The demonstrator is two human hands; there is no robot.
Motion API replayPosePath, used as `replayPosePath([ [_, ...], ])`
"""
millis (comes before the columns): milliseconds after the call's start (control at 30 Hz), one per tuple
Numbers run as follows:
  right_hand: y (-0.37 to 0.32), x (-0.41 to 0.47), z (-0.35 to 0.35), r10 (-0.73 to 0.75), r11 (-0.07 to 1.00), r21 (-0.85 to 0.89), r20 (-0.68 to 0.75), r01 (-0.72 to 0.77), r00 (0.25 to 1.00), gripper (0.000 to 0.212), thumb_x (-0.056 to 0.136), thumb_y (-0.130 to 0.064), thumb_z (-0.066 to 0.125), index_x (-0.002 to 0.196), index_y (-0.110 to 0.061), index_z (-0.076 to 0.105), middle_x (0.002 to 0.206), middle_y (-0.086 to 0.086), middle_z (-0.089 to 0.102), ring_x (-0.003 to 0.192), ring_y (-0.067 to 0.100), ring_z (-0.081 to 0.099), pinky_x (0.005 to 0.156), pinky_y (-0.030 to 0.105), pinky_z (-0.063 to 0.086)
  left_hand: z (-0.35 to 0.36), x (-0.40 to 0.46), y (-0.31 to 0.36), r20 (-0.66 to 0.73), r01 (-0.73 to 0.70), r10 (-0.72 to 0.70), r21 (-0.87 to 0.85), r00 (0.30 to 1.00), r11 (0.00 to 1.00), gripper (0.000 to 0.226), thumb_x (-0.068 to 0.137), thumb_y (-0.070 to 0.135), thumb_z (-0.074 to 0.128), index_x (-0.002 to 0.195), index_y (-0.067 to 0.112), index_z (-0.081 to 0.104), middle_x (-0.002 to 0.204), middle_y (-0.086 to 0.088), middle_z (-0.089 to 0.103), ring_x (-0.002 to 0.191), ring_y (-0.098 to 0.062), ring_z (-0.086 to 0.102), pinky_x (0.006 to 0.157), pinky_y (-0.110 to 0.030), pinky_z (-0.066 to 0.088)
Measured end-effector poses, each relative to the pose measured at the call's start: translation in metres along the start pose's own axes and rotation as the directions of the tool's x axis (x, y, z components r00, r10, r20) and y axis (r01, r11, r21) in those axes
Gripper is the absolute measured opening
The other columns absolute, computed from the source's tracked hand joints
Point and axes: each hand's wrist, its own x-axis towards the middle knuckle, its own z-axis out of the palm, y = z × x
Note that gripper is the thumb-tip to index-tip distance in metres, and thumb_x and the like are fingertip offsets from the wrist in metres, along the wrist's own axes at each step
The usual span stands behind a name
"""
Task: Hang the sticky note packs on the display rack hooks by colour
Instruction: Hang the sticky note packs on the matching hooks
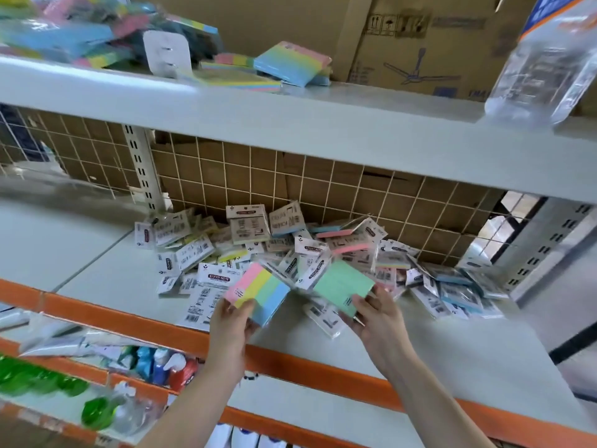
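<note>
Meanwhile left hand [231,321] grips striped pack [258,294], right hand [376,321] grips green pack [344,286]; loose pile [290,247] lies behind.

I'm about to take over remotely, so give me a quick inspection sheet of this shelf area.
Surface: grey shelf, orange front edge.
Job's things: pile of sticky note packs against the wire grid; no hooks seen.
Clutter: more packs on upper shelf, clear bottle.
Grippers: left hand holds a multicolour pack; right hand holds a green pack.
Cables: nothing seen.
Surroundings: cardboard boxes; spray bottles below.
</note>
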Motion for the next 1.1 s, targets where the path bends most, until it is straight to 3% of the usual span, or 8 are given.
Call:
replayPosePath([
  [67, -0.001, -0.006, -0.002, 0.127, 0.988, 0.086, 0.04, -0.13, 0.991, 0.081, 0.044, -0.009, 0.09, 0.115, -0.012, 0.051, 0.088, 0.007, 0.074, 0.086, 0.028, 0.069, 0.065, 0.036, 0.059, 0.001, -0.001, -0.001, 0.064, 0.052, -0.049, -0.044, 0.997, 0.998, 0.021, 0.081, -0.005, 0.064, 0.093, 0.012, 0.057, 0.092, -0.012, 0.062, 0.077, -0.022, 0.059, 0.057, -0.026, 0.052],
  [200, 0.0, -0.014, -0.01, 0.181, 0.983, -0.034, -0.007, -0.181, 0.983, 0.026, 0.082, -0.005, 0.061, 0.103, -0.016, 0.051, 0.065, -0.003, 0.072, 0.08, 0.022, 0.064, 0.071, 0.033, 0.058, 0.007, -0.009, 0.001, 0.227, 0.144, -0.118, -0.101, 0.967, 0.984, 0.027, 0.071, -0.009, 0.067, 0.086, 0.011, 0.057, 0.081, -0.012, 0.062, 0.074, -0.022, 0.06, 0.067, -0.031, 0.052],
  [400, -0.006, -0.032, -0.022, 0.229, 0.942, 0.245, 0.037, -0.231, 0.973, 0.05, 0.074, -0.017, 0.071, 0.12, -0.006, 0.055, 0.094, 0.014, 0.071, 0.071, 0.019, 0.071, 0.058, 0.026, 0.057, 0.023, -0.016, -0.001, 0.402, 0.179, -0.127, -0.095, 0.907, 0.979, 0.046, 0.071, -0.013, 0.059, 0.111, 0.009, 0.057, 0.096, -0.013, 0.071, 0.082, -0.025, 0.07, 0.075, -0.037, 0.059],
  [600, -0.027, -0.046, -0.036, 0.153, 0.965, 0.204, 0.079, -0.166, 0.985, 0.066, 0.056, -0.005, 0.085, 0.115, 0.0, 0.056, 0.101, 0.021, 0.069, 0.085, 0.028, 0.071, 0.067, 0.033, 0.059, 0.046, -0.025, -0.01, 0.512, 0.224, -0.196, 0.008, 0.836, 0.975, 0.04, 0.071, 0.004, 0.066, 0.109, 0.012, 0.059, 0.094, -0.01, 0.073, 0.077, -0.022, 0.072, 0.07, -0.037, 0.057],
  [733, -0.043, -0.053, -0.044, 0.112, 0.984, 0.131, 0.092, -0.123, 0.989, 0.048, 0.071, 0.008, 0.056, 0.118, -0.002, 0.055, 0.104, 0.021, 0.068, 0.085, 0.03, 0.07, 0.073, 0.039, 0.06, 0.067, -0.037, -0.018, 0.512, 0.187, -0.225, 0.125, 0.829, 0.974, 0.028, 0.084, 0.007, 0.064, 0.111, 0.005, 0.059, 0.094, -0.011, 0.073, 0.078, -0.022, 0.071, 0.058, -0.032, 0.058],
  [833, -0.053, -0.06, -0.054, 0.087, 0.994, 0.06, 0.126, -0.095, 0.988, 0.059, 0.069, 0.014, 0.06, 0.123, -0.01, 0.053, 0.112, 0.019, 0.066, 0.091, 0.032, 0.068, 0.081, 0.043, 0.057, 0.083, -0.047, -0.022, 0.504, 0.142, -0.222, 0.193, 0.835, 0.971, 0.022, 0.086, 0.007, 0.063, 0.107, 0.006, 0.06, 0.089, -0.011, 0.071, 0.075, -0.023, 0.067, 0.057, -0.033, 0.055],
  [933, -0.066, -0.077, -0.061, 0.127, 0.991, 0.009, 0.191, -0.131, 0.973, 0.058, 0.073, 0.006, 0.064, 0.126, -0.014, 0.052, 0.117, 0.019, 0.064, 0.096, 0.033, 0.067, 0.077, 0.044, 0.059, 0.099, -0.056, -0.025, 0.498, 0.118, -0.228, 0.244, 0.837, 0.963, 0.011, 0.088, 0.004, 0.057, 0.094, 0.013, 0.062, 0.082, -0.011, 0.068, 0.066, -0.022, 0.064, 0.056, -0.032, 0.052],
  [1100, -0.084, -0.099, -0.092, 0.142, 0.99, 0.013, -0.024, -0.141, 0.99, 0.049, 0.068, -0.021, 0.072, 0.115, -0.013, 0.061, 0.093, 0.012, 0.072, 0.074, 0.023, 0.07, 0.059, 0.034, 0.057, 0.128, -0.079, -0.032, 0.524, 0.09, -0.217, 0.257, 0.823, 0.962, 0.027, 0.085, 0.027, 0.064, 0.107, 0.012, 0.061, 0.1, -0.012, 0.067, 0.08, -0.025, 0.065, 0.067, -0.035, 0.05],
])
